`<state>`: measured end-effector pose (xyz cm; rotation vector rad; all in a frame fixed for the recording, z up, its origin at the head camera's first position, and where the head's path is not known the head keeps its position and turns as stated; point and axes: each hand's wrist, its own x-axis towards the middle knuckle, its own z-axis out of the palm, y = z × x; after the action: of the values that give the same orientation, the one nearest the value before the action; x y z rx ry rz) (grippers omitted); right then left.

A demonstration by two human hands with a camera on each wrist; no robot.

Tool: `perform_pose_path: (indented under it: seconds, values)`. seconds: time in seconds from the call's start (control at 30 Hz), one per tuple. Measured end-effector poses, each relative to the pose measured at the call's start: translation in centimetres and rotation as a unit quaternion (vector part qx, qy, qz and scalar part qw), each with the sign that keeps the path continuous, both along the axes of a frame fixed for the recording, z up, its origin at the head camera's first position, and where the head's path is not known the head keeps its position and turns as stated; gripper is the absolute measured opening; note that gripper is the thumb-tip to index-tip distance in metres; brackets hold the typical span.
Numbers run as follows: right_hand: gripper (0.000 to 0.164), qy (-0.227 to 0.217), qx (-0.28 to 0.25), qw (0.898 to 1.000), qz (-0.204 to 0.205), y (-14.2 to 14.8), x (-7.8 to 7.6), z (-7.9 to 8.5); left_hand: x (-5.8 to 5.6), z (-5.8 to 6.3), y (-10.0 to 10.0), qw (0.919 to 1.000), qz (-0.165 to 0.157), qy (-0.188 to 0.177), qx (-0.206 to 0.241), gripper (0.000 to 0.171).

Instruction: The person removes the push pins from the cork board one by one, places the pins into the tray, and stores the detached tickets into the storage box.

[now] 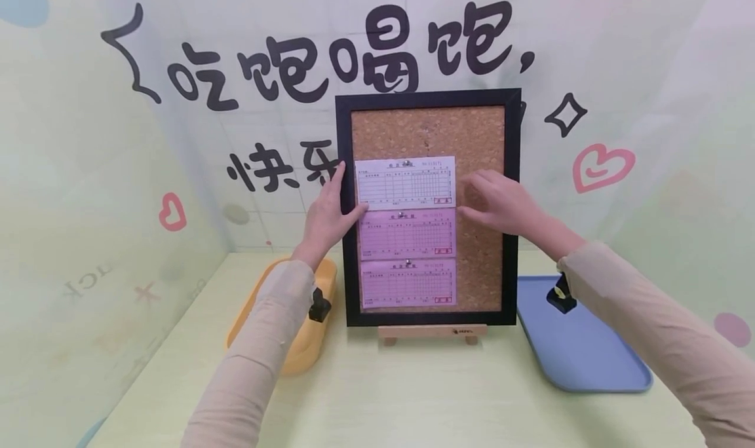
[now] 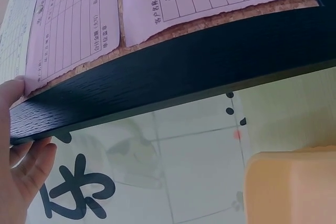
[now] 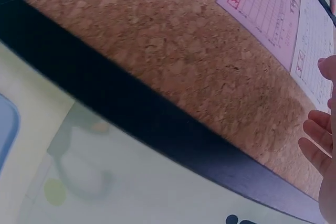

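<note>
A cork board (image 1: 480, 271) in a black frame stands upright on a small wooden easel (image 1: 432, 332). Pinned in a column on its left half are a white form slip (image 1: 401, 187) on top and two pink form slips (image 1: 407, 237) below, each with a metal pushpin near its upper edge. My left hand (image 1: 327, 215) grips the frame's left side, thumb in front beside the white slip and fingers behind, as the left wrist view shows. Close to the white slip's right edge is my right hand (image 1: 501, 202), its fingers loosely bent and holding nothing in the right wrist view (image 3: 323, 129).
On the table left of the board sits a yellow-orange bin (image 1: 289, 366), partly behind my left forearm. A blue tray (image 1: 580, 350) lies to the right, under my right forearm. Behind the board rises a wall with black lettering (image 1: 283, 68).
</note>
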<state>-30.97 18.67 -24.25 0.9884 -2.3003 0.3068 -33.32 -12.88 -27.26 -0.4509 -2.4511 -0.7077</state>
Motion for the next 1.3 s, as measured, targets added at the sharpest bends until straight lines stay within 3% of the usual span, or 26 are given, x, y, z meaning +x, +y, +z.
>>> perform_pose_path:
  seconds: [0.53, 0.9, 1.3]
  values:
    - [0.044, -0.063, -0.015, 0.998, -0.024, -5.2, -0.9, 2.0, 0.0, -0.1, -0.1, 1.0000, 0.001, 0.004, 0.004, 0.084]
    - [0.041, -0.049, -0.067, 0.997, 0.005, -7.6, -2.3, 1.7, 0.0, -0.1, 0.1, 1.0000, -0.004, 0.000, -0.003, 0.084]
    - [0.032, -0.050, -0.121, 0.991, -0.005, -9.2, -3.5, 1.5, -0.1, -0.2, 0.0, 1.0000, -0.004, 0.003, 0.001, 0.084]
